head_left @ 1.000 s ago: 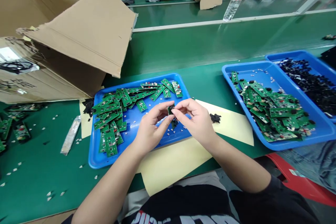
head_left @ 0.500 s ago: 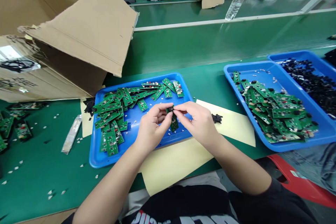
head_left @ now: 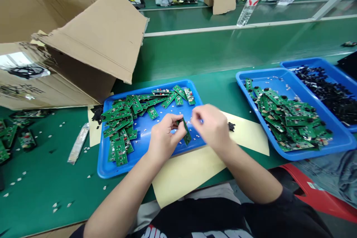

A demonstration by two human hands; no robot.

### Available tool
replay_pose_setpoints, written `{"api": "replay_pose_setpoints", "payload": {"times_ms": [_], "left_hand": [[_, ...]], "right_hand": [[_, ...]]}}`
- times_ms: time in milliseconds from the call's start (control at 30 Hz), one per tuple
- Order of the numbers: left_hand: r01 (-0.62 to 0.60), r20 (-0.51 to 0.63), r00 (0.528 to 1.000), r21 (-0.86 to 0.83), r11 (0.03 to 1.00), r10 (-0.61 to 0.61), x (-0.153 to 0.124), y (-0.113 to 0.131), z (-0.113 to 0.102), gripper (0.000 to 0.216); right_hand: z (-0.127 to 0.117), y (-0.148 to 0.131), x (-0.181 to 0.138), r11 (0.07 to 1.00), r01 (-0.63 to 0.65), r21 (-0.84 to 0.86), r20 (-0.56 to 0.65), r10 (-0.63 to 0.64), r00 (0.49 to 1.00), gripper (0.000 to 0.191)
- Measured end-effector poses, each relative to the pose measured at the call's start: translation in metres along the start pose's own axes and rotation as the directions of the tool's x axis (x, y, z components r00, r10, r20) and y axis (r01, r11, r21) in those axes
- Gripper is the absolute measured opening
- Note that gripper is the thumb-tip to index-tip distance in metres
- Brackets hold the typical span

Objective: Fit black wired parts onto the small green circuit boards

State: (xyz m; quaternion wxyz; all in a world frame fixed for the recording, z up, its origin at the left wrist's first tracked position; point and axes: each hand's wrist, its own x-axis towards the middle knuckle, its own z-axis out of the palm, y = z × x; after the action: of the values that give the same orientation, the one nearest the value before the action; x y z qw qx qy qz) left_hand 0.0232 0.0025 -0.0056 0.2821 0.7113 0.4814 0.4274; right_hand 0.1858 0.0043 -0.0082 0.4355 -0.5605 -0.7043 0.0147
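My left hand [head_left: 165, 136] pinches a narrow green circuit board [head_left: 187, 134] by its upper end, where a dark part shows between the fingertips. The board hangs tilted over the near right side of a blue tray [head_left: 100, 163]. My right hand [head_left: 211, 126] is apart from the board, just to its right, and blurred by motion. Its fingers are curled into a pinch; whatever is in them, if anything, is too small to make out. More green circuit boards [head_left: 119, 150] lie heaped in the tray's left and far parts, with small white bits on its floor.
Yellow paper [head_left: 189, 174] lies under the tray, with small black pieces [head_left: 231, 126] on its right part. A second blue tray [head_left: 295, 154] holds piled boards, and a third tray [head_left: 320, 60] holds black parts. A cardboard box [head_left: 97, 33] stands back left. A bottle [head_left: 249, 5] stands behind.
My right hand has left the board and moved a little to the right, still pinched. The board in my left hand has turned and now tilts more. The view has shifted slightly.
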Motion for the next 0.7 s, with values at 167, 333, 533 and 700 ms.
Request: {"api": "replay_pose_setpoints", "payload": {"times_ms": [167,333,533,700], "left_hand": [[0.116,0.010,0.993,-0.263,0.958,-0.118,0.005,0.002,-0.004,0.019],[0.117,-0.099,0.983,-0.300,0.947,-0.153,0.016,0.000,-0.009,0.017],[0.011,-0.305,0.948,-0.246,0.969,-0.088,0.014,0.002,-0.004,0.018],[-0.027,-0.024,0.999,-0.230,0.973,0.022,0.012,-0.004,0.003,0.031]], "right_hand": [[-0.008,0.015,0.017,0.867,-0.334,0.370,-0.014,0.365,0.931,0.010],[-0.001,-0.009,0.015,0.581,-0.480,0.658,0.469,0.183,0.864,0.059],[0.000,-0.027,0.002,0.579,-0.536,0.615,0.544,0.181,0.819,0.067],[-0.029,-0.007,-0.009,0.703,-0.529,0.475,0.318,0.424,0.848,0.054]]}}
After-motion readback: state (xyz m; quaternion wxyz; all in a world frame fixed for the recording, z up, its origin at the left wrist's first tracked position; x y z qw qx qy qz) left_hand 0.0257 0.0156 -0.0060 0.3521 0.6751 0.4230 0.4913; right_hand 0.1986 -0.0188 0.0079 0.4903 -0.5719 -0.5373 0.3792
